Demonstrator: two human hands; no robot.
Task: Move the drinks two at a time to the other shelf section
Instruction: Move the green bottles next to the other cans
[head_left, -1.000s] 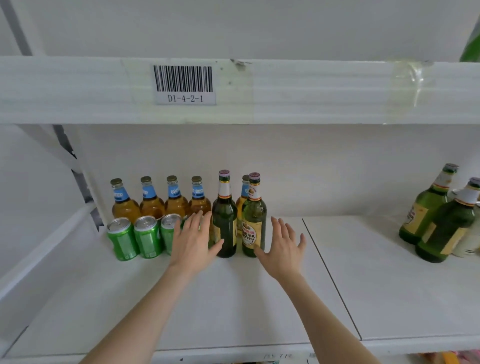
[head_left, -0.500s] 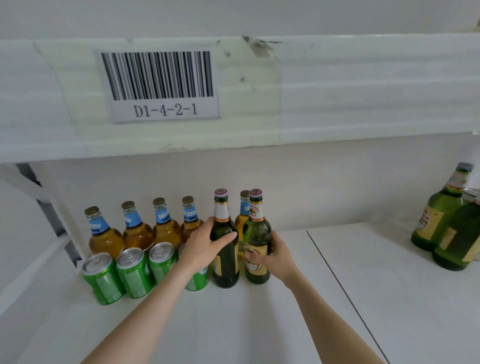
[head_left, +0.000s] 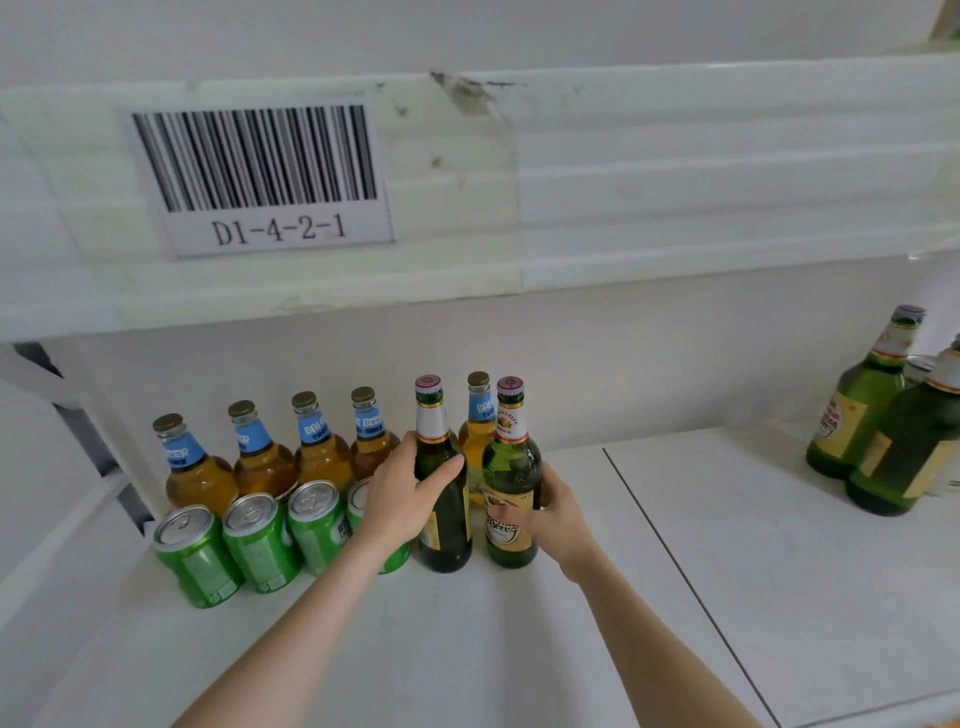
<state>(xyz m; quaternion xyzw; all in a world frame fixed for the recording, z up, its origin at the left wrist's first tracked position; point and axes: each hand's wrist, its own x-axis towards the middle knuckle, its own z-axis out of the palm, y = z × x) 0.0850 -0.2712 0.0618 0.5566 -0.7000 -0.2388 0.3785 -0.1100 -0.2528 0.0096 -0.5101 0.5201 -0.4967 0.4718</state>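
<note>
Your left hand (head_left: 402, 501) grips the dark green beer bottle (head_left: 443, 499) and your right hand (head_left: 553, 519) the lighter green beer bottle (head_left: 511, 488); both stand upright at frame centre, caps up.

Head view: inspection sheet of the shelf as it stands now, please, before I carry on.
Surface: white shelf, two sections split by a seam.
Job's things: dark green bottle and light green bottle upright on left section; five amber bottles and four green cans beside them; two green bottles on right section.
Clutter: nothing seen.
Grippers: left hand grips dark green bottle; right hand grips light green bottle.
Cables: nothing seen.
Surroundings: barcode label D1-4-2-1 on upper shelf edge; white back wall.
</note>
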